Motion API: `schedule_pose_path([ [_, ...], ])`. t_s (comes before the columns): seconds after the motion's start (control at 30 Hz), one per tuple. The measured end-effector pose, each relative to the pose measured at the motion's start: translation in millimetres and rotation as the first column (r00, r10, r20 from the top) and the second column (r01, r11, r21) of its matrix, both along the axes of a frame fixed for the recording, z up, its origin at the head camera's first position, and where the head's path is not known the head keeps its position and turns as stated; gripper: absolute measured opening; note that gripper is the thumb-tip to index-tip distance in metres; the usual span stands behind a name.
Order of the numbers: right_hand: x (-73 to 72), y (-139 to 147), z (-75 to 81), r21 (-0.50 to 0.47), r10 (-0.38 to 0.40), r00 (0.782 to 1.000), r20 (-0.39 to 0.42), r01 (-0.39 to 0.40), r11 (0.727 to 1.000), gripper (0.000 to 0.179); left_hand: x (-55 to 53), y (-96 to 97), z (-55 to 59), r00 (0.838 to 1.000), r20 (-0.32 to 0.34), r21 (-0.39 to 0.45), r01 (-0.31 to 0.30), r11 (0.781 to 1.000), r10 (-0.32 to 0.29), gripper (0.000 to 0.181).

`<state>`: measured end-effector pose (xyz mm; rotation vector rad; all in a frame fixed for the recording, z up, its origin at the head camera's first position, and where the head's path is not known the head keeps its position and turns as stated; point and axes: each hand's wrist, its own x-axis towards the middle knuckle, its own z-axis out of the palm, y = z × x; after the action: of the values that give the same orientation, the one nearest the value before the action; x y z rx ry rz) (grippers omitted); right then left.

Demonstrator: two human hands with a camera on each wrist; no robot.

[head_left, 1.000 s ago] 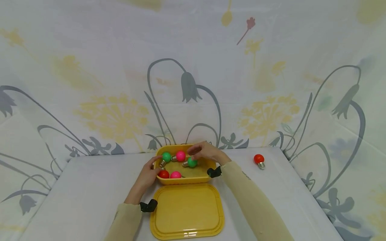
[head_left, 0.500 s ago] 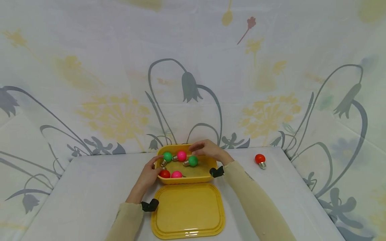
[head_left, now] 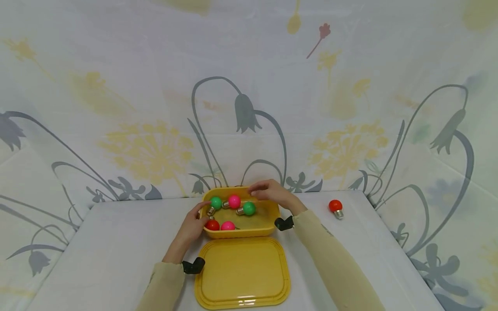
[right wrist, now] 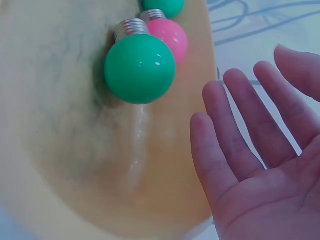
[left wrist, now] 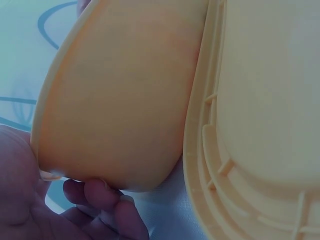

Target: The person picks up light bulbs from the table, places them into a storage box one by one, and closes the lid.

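Observation:
A yellow plastic box holds several coloured light bulbs with metal screw bases. Inside are a green bulb, a pink bulb, another green bulb, a red bulb and a second pink bulb. My left hand grips the box's left end; in the left wrist view its fingers curl against the outer wall. Over the far right rim hovers my right hand, holding nothing. The right wrist view shows its fingers spread and straight, apart from the nearest green bulb.
Directly in front of the box lies a yellow lid, flat on the white tabletop. One red bulb lies alone on the table to the right. A flower-patterned cloth rises behind the table.
My right hand has drawn back a little to the right, away from the green bulb, and its fingers now lie nearer the rim. My left hand keeps its place on the box.

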<state>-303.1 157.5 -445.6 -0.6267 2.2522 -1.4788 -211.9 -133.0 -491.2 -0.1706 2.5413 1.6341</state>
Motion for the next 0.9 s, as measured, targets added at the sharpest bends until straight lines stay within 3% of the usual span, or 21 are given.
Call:
schedule_pose_path([
  [0.17,1.1,4.5,1.7,-0.011,-0.019,1.000,0.021,0.019,1.000,0.032,-0.4,0.3,-0.6,1.000,0.002,0.001,-0.002,1.000,0.002,0.051],
  [0.57,6.1,24.2,7.0,0.011,-0.054,0.998,-0.013,0.054,0.998,0.037,-0.9,0.5,-1.2,1.000,0.001,0.009,-0.007,1.000,0.007,0.051],
  [0.9,7.9,50.0,2.1,0.002,-0.089,0.996,-0.030,0.089,0.996,0.039,-1.7,0.5,-2.0,1.000,0.002,0.021,-0.014,1.000,0.014,0.051],
])
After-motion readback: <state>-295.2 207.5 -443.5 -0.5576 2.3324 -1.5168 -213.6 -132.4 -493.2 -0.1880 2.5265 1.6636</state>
